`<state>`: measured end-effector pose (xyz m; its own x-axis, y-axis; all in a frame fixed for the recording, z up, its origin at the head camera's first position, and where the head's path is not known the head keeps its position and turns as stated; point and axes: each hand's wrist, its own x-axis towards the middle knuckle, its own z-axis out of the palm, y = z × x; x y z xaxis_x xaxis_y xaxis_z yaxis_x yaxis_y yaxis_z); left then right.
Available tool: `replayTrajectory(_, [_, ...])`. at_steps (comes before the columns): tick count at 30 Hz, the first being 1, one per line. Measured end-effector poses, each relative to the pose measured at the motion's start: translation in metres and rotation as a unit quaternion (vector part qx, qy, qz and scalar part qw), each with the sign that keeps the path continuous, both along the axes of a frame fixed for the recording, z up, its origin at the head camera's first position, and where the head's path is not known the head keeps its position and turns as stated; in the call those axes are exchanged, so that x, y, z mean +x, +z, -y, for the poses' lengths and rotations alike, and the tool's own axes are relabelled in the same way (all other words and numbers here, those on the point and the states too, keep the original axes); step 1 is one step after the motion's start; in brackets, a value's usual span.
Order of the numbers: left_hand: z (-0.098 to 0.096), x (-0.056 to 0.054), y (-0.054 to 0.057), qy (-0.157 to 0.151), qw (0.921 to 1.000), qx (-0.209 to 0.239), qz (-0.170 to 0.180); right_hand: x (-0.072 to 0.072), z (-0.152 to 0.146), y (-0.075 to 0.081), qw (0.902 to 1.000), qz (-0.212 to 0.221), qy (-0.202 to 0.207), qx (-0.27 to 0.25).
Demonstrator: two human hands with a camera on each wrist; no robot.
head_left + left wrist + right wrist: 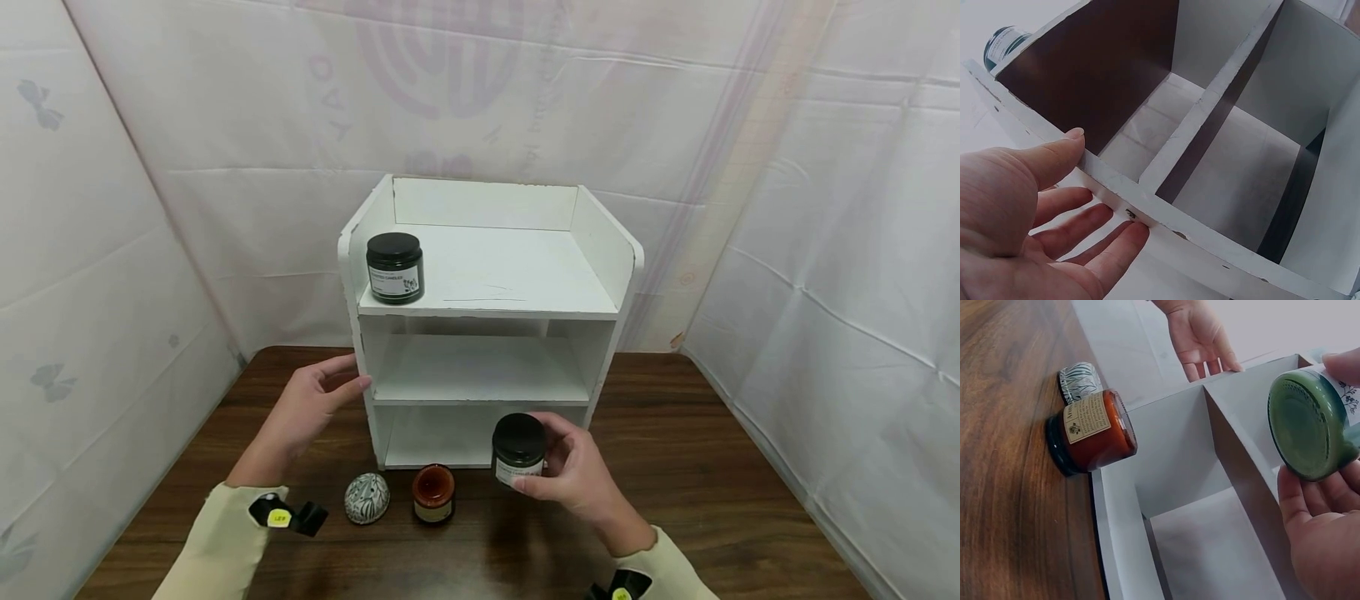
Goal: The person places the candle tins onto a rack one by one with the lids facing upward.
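Observation:
My right hand grips a dark green glass candle jar with a black lid and white label, in front of the shelf's lower part. In the right wrist view the green jar's bottom faces the camera. At the white shelf unit, my left hand touches the left side panel. The left wrist view shows its thumb at the panel's front edge and its loosely bent fingers along the outer face. A similar black-lidded candle jar stands on the top shelf, at the left front corner.
On the brown wooden table, before the shelf, stand an amber candle jar with a tan label and a small patterned, rounded container. Whitish sheeting hangs behind and at both sides.

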<state>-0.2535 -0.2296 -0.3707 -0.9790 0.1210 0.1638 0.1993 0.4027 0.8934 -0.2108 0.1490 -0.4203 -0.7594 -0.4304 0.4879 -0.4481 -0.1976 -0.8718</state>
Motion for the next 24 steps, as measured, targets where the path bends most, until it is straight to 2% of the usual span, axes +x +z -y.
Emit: replayTrajectory(24, [0.001,0.001,0.001,0.003,0.9999,-0.012,0.005,0.003,0.000,0.043,0.9972,0.002,0.013,0.073])
